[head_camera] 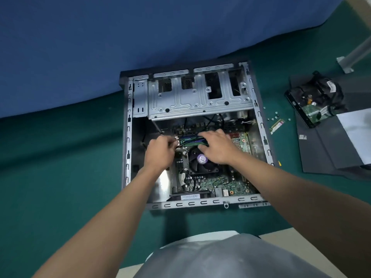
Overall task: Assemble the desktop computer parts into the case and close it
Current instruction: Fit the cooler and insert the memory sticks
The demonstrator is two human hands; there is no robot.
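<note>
Open grey metal computer case (128,137) flat on the green worktop (60,157), both hands deep inside it. Right hand (218,149), fingers straight and spread, presses on the green memory sticks (190,140) at the case's middle. Left hand (160,151) curls tight, pinching thin black cables (181,145) that cross the sticks' left end. Black cooler fan with purple sticker (200,161) sits under both wrists. Right of the case: loose silver screws (275,116), a small green card (277,124), a cabled hard drive (313,109) on a dark side panel (325,149).
</note>
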